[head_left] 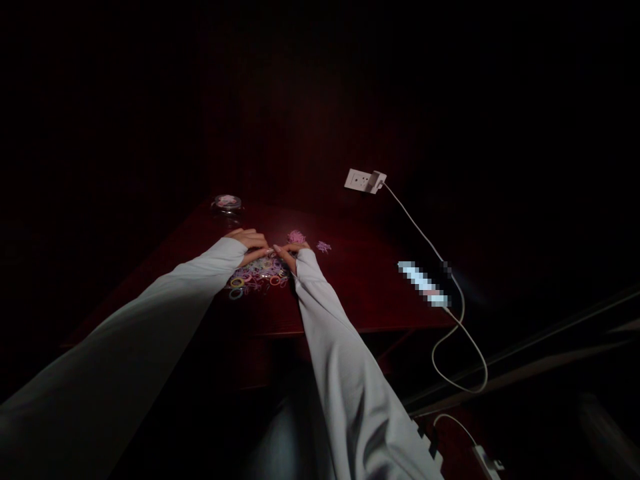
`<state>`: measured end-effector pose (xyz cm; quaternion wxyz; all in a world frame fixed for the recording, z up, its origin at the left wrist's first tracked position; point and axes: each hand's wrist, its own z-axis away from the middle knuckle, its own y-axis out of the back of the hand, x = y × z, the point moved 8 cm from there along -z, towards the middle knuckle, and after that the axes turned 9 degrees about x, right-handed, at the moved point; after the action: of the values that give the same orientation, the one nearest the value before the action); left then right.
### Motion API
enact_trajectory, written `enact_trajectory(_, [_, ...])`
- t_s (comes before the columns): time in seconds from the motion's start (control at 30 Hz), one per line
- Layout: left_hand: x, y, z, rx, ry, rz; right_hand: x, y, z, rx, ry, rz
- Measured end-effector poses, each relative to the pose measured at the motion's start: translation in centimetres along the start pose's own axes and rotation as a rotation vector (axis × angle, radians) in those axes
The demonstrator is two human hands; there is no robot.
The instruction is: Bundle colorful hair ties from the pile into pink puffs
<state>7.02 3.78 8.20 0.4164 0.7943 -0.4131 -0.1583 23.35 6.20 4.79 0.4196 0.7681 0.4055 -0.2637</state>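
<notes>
A spread pile of small coloured elastic hair ties (260, 272) lies on the dark red table, purple, yellow and teal among them. Above its far side, my left hand (249, 244) bends over with thumb and fingers drawn together. My right hand (291, 255) meets it from the right, thumb and finger pinched close to the left fingertips. Whatever sits between the fingertips is too small and dim to make out. Just beyond my right hand is a heap of pink hair ties (297, 237), and to its right a small bunch of purple hair ties (324, 247).
A clear round jar (227, 205) with a lid stands at the table's back left. On the right lies a lit, blurred-out phone (424, 285); a white cable (413, 217) runs from the wall socket (357, 180). A power strip (485, 461) is at lower right. Surroundings are very dark.
</notes>
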Motion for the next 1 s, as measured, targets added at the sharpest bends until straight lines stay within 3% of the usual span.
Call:
enact_trajectory(0.17, [0.1, 0.1, 0.0, -0.004, 0.012, -0.033, 0.0, 0.1, -0.1, 0.029, 0.012, 0.013])
enact_trajectory(0.33, [0.0, 0.4, 0.0, 0.027, 0.031, -0.052, -0.8, -0.1, 0.2, -0.033, 0.069, 0.013])
enact_trajectory(0.47, [-0.3, 0.0, -0.1, 0.0, 0.05, -0.036, 0.3, 0.0, 0.3, 0.011, 0.024, 0.084])
enact_trajectory(0.63, [-1.0, -0.7, -0.2, -0.033, 0.083, -0.026, 0.3, -0.9, 0.6, -0.086, 0.101, 0.085])
enact_trajectory(0.7, [-1.2, -0.8, -0.2, -0.037, 0.09, -0.024, 0.4, -0.9, 0.4, -0.092, 0.057, 0.036])
enact_trajectory(0.87, [-2.0, -0.4, 0.0, 0.014, 0.133, -0.008, 1.6, -1.1, 0.1, -0.045, -0.206, -0.185])
enact_trajectory(1.0, [-3.2, -0.2, 0.3, 0.071, 0.211, -0.05, 2.1, -1.4, 0.2, -0.02, -0.254, -0.242])
